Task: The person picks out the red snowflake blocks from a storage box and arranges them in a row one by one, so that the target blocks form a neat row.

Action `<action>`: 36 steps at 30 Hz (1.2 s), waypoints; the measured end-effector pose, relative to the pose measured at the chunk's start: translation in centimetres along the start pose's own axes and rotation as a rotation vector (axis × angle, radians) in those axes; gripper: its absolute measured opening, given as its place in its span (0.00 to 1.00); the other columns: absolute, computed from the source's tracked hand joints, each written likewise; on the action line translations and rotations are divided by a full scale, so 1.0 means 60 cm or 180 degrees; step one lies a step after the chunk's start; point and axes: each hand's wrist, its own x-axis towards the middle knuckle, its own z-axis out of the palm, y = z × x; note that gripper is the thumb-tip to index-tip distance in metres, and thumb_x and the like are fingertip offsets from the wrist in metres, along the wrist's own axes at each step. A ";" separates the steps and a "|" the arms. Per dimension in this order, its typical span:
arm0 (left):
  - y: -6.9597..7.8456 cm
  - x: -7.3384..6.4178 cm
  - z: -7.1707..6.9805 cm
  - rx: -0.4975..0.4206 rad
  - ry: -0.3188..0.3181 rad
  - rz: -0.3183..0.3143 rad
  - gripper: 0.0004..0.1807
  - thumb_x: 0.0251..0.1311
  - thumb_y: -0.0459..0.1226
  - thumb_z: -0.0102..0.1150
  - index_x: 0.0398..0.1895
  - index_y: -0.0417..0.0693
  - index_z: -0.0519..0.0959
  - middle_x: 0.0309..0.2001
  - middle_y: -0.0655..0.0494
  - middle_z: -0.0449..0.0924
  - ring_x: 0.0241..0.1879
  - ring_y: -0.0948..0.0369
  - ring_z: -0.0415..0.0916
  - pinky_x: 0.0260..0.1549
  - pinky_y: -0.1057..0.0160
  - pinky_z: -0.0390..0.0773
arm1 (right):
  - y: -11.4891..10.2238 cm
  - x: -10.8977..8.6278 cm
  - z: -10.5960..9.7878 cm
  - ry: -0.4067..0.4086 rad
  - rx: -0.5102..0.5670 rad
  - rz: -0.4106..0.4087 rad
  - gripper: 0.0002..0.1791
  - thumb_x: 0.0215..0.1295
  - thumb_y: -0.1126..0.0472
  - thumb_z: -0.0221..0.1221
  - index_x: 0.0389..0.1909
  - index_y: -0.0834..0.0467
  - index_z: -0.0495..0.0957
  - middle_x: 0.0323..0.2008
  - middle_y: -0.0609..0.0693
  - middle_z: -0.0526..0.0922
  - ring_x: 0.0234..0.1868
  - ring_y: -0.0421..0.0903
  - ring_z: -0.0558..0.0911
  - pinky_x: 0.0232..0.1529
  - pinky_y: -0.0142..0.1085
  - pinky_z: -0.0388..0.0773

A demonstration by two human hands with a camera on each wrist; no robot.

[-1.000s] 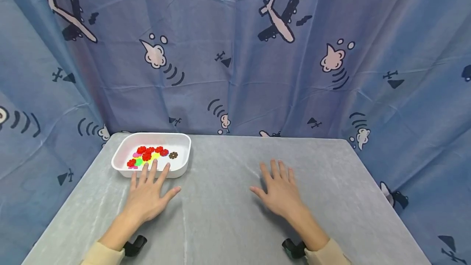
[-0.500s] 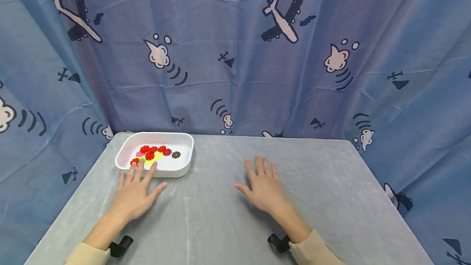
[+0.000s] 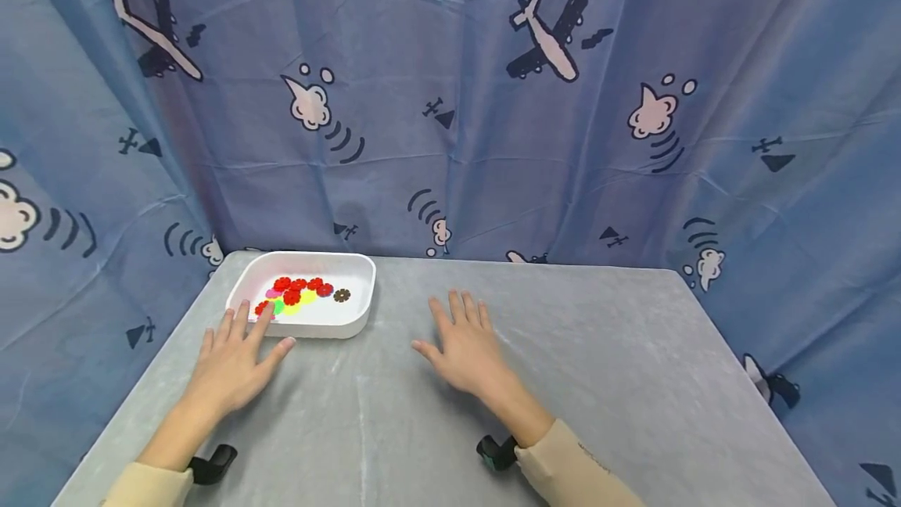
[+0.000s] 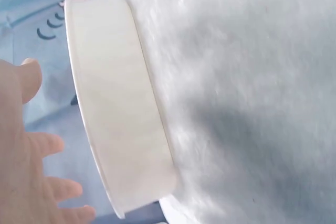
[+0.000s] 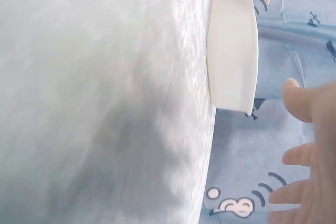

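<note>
A white plastic tray (image 3: 360, 311) stands at the far left of the table. Inside it lie several small flower-shaped pieces: red ones (image 3: 292, 298), yellow ones (image 3: 308, 296), a green one (image 3: 278, 307), pink ones and a dark brown one (image 3: 342, 296). My left hand (image 3: 228, 370) hovers at the tray's near left edge, fingers spread and holding nothing; its fingertips overlap the rim in the head view. To the right of the tray, my right hand (image 3: 466, 349) is held above the table with straight, spread fingers, also holding nothing. The tray's outer wall (image 4: 118, 103) shows in the left wrist view.
A grey cloth covers the table (image 3: 598, 366). Behind and beside it hangs a blue curtain (image 3: 394, 100) printed with planes and clouds. Black wrist cameras (image 3: 213, 465) are strapped near both sleeves.
Both hands have shifted left, the right one by more, toward the tray. The head view has turned slightly left. The tray and its pieces stay put on the table.
</note>
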 end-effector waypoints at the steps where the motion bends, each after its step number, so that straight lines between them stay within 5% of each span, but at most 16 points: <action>1: -0.004 0.001 0.000 -0.0005 0.0006 -0.0020 0.45 0.72 0.64 0.42 0.80 0.44 0.54 0.76 0.25 0.44 0.73 0.26 0.42 0.67 0.24 0.41 | -0.005 0.004 0.001 0.0010 0.0012 0.0004 0.43 0.73 0.31 0.49 0.79 0.52 0.57 0.78 0.65 0.54 0.79 0.64 0.48 0.77 0.61 0.42; 20: -0.059 0.033 0.012 -0.0413 0.0432 -0.0346 0.40 0.75 0.57 0.42 0.77 0.37 0.57 0.73 0.22 0.50 0.70 0.27 0.51 0.63 0.24 0.55 | -0.083 0.088 0.042 0.0006 0.0394 -0.0073 0.43 0.73 0.32 0.48 0.79 0.54 0.58 0.76 0.65 0.57 0.77 0.62 0.56 0.76 0.56 0.52; 29: -0.088 0.056 0.010 -0.0778 0.0578 -0.0424 0.37 0.76 0.52 0.45 0.74 0.32 0.59 0.71 0.23 0.55 0.69 0.28 0.54 0.64 0.26 0.57 | -0.108 0.119 0.065 0.0101 0.1114 0.0002 0.39 0.73 0.38 0.54 0.77 0.56 0.61 0.73 0.64 0.65 0.74 0.60 0.65 0.73 0.54 0.62; 36: -0.110 0.081 0.016 -0.1383 0.0359 -0.0458 0.37 0.77 0.52 0.46 0.76 0.36 0.57 0.73 0.25 0.55 0.71 0.29 0.52 0.67 0.29 0.55 | -0.121 0.140 0.085 0.0139 0.1879 0.0087 0.35 0.73 0.46 0.58 0.73 0.61 0.66 0.69 0.59 0.72 0.70 0.57 0.70 0.71 0.49 0.66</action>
